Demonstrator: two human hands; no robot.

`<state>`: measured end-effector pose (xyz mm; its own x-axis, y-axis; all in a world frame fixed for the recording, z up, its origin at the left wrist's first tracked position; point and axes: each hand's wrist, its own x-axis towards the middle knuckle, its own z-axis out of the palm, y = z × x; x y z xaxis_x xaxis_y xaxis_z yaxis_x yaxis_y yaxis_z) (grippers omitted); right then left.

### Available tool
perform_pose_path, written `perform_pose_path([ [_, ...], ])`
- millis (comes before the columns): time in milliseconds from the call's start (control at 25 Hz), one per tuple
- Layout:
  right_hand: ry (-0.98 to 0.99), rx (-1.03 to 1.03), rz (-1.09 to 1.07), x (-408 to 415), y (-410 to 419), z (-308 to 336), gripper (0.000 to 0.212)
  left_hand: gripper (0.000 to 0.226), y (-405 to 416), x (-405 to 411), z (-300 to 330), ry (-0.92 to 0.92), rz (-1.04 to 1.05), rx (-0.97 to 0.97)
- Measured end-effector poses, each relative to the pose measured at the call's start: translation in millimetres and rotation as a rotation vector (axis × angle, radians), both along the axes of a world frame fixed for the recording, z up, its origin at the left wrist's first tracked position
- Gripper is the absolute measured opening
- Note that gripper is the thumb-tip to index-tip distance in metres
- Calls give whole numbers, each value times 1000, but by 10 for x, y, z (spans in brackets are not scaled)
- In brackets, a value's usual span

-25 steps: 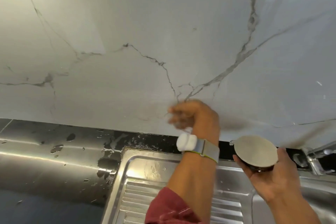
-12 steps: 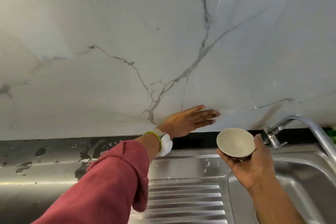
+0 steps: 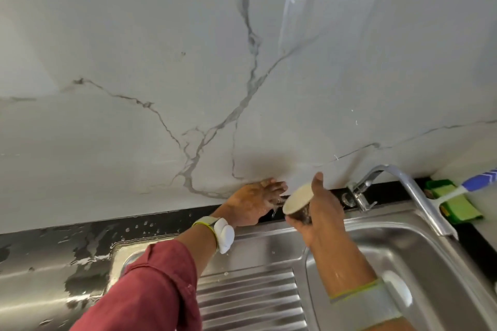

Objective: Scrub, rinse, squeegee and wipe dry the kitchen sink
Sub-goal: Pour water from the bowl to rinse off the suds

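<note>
While the left hand (image 3: 251, 203) lies flat, fingers straight, against the marble wall (image 3: 161, 62) just above the wet black table (image 3: 80, 236), the right hand (image 3: 318, 212) grips a small cup (image 3: 297, 203) tilted toward it. Below them sits the steel sink (image 3: 403, 250). Its tap (image 3: 408, 185) arches right of the hands, near a green sponge (image 3: 454, 201) and a brush (image 3: 478, 179).

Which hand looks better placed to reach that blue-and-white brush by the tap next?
Probably the left hand: it holds nothing and rests open against the grey marbled wall, though farther from the blue-and-white brush. The right hand grips a small cup.
</note>
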<state>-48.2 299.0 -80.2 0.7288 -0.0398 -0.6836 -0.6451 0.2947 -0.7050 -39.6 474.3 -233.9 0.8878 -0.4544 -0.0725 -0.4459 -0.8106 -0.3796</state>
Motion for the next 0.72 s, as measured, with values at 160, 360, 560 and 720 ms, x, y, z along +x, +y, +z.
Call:
perform_pose_path([
  [160,101,-4,-11,-197,-328,-412,56,46,144,-113,225,-87,-121,-119],
  [360,116,14,91,-382,-411,-721,52,36,499,-972,261,-179,264,-775],
  [560,72,36,147,-417,-536,-881,49,73,1345,-2412,-28,-202,906,-768],
  [720,31,-4,153,-391,-754,-1019,54,119,1725,-3010,-361,33,1047,-449],
])
